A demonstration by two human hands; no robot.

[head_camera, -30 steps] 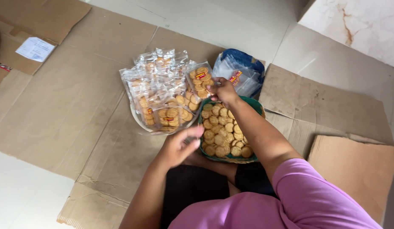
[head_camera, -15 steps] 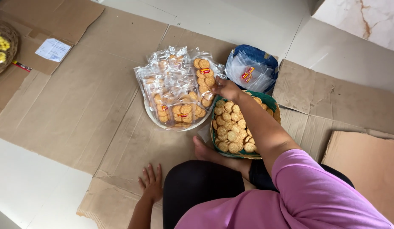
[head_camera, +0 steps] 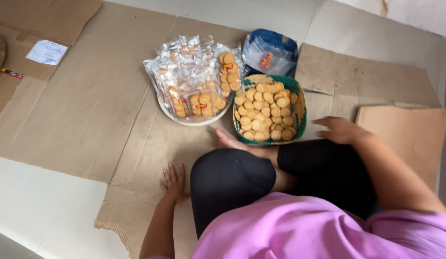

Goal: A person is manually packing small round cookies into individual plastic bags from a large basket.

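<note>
I sit cross-legged on flattened cardboard. My left hand [head_camera: 173, 181] lies flat on the cardboard beside my left knee, fingers spread, holding nothing. My right hand [head_camera: 341, 129] hovers palm down over my right leg, just right of a green tray [head_camera: 301, 120] filled with round golden biscuits [head_camera: 264, 111]. The hand is empty and apart from the tray. A white bowl [head_camera: 194, 121] heaped with clear packets of the same biscuits [head_camera: 192, 79] stands left of the tray.
A blue and clear plastic bag [head_camera: 271, 52] lies behind the tray. Cardboard sheets [head_camera: 79, 110] cover a pale tiled floor [head_camera: 36, 206]. A white paper slip [head_camera: 47, 52] rests at far left. My bare foot [head_camera: 232, 143] touches the tray's near edge.
My right hand left the far edge of the biscuit tray and drew back to my right leg. My left hand dropped from the tray to the cardboard and stays there.
</note>
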